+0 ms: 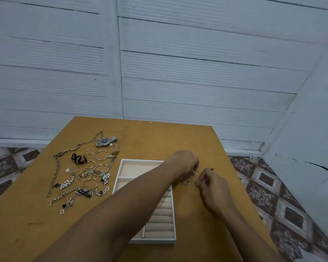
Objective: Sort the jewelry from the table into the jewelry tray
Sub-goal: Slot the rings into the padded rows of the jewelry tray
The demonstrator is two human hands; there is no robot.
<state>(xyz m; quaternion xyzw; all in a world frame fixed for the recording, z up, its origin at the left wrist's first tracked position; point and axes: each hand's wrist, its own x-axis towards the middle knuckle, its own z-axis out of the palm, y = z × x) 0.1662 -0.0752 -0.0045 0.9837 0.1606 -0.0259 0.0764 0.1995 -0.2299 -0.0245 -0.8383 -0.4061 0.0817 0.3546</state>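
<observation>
Partly, left forearm (140, 188) hides tray (140, 161); fingers (196, 183) perhaps pinching rings (187, 181)

Nothing readable here, honestly. The wristwatch (105, 141) at the far side of the jewelry pile has a dark dial, but it's way too small to make out any brand or numerals. The jewelry tray (121, 168) is plain white with no label or print, and the tabletop (159, 137) has no writing either.
</observation>
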